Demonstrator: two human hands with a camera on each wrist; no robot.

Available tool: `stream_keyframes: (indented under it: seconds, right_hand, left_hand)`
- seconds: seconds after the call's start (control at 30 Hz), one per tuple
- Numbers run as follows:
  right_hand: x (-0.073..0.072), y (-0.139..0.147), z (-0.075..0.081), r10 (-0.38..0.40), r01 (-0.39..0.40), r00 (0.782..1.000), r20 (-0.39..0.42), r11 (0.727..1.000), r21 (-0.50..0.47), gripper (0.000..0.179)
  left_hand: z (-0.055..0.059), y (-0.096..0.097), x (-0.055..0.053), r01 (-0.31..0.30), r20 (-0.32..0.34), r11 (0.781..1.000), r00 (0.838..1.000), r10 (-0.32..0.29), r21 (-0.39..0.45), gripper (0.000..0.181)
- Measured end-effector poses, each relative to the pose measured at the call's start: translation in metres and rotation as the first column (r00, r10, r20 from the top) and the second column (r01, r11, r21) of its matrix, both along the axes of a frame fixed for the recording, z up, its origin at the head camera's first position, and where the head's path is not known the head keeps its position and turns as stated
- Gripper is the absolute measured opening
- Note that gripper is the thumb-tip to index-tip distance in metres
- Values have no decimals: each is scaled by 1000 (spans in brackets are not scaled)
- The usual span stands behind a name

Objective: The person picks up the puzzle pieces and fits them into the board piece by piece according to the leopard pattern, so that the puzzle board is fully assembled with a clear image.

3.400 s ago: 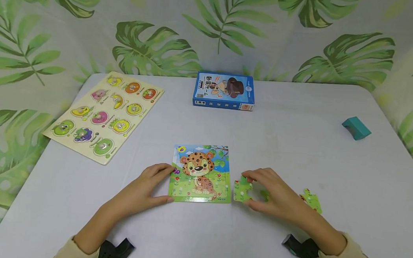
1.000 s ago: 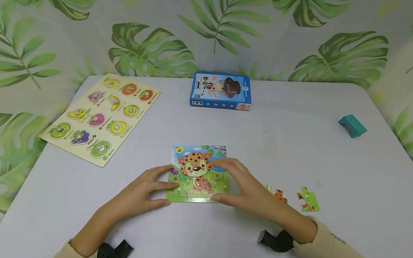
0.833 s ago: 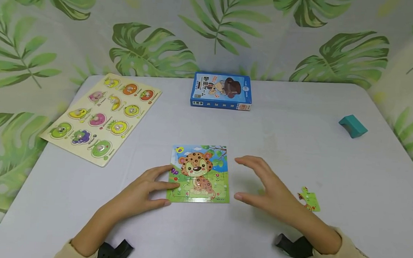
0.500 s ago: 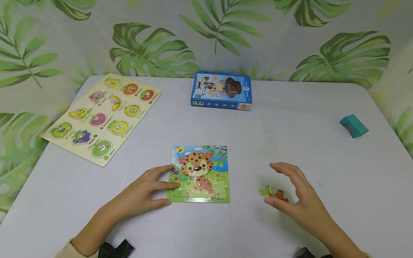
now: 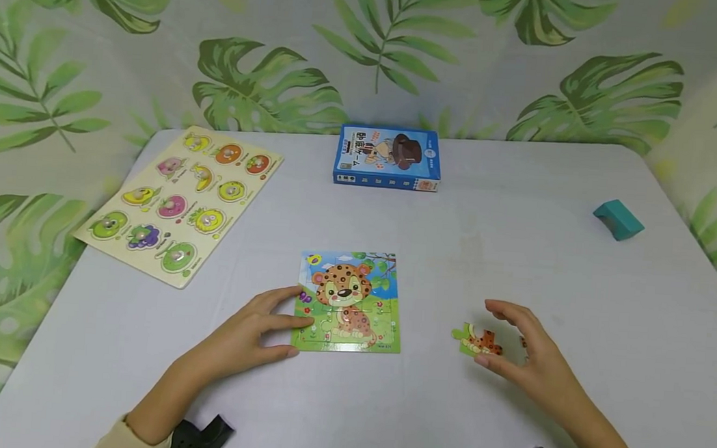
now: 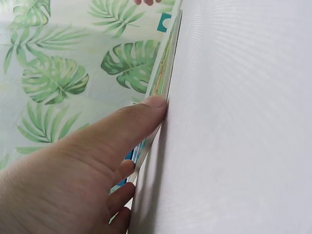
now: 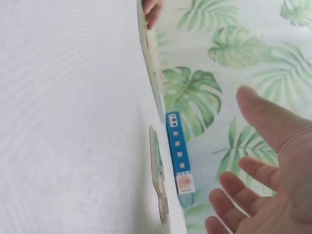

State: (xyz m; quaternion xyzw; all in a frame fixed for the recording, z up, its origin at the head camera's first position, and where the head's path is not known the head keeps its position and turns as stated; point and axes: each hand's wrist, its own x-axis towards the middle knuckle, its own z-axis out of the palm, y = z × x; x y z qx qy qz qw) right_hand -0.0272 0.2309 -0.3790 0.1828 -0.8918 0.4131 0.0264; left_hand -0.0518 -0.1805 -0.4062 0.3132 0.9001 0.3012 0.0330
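Observation:
A square leopard jigsaw puzzle (image 5: 347, 302) lies on the white table. My left hand (image 5: 256, 327) rests along its left side, fingers fairly straight and spread. One fingertip lies on the puzzle's face; the thumb is at its near left corner, and in the left wrist view the thumb (image 6: 112, 131) touches the edge. To the right lies a brown-and-green puzzle piece (image 5: 477, 341). My right hand (image 5: 535, 361) hovers beside and over it, thumb and fingers apart and holding nothing. A second puzzle piece (image 5: 524, 342) is mostly hidden behind the right fingers. The right wrist view shows a piece (image 7: 157, 165) edge-on.
At the back left lies a fruit knob-puzzle board (image 5: 184, 203). A blue cartoon box (image 5: 387, 157) stands at the table's back edge. Far right is a teal arch-shaped block (image 5: 619, 221). Behind the table hangs a leaf-patterned cloth (image 5: 268, 81).
My right hand carried a green piece to the puzzle, let go of it there, then drew back right over the loose pieces. The left hand stayed at the puzzle, one more finger now on its face.

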Motion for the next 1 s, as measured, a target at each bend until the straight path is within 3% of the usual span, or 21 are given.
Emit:
stream_keyframes:
  seconds: [0.13, 0.3, 0.6, 0.8, 1.0]
  right_hand:
    - [-1, 4, -4, 12, -13, 998, 54, 1000, 6, 76]
    - [-7, 8, -10, 73, -76, 995, 66, 997, 32, 76]
    - [-8, 13, -15, 62, -80, 994, 94, 977, 199, 71]
    - [-9, 13, -16, 38, -53, 998, 55, 953, 299, 62]
    - [-7, 11, -13, 37, -46, 999, 35, 950, 309, 49]
  left_hand:
    - [-1, 0, -1, 4, -5, 1000, 1000, -4, -6, 43]
    - [0, -1, -1, 8, -13, 1000, 1000, -8, -9, 44]
    - [0, -1, -2, 11, -6, 1000, 1000, -11, -10, 43]
    - [0, -1, -1, 9, -1, 1000, 1000, -9, -6, 43]
    - [0, -1, -1, 10, 11, 1000, 1000, -10, -7, 43]
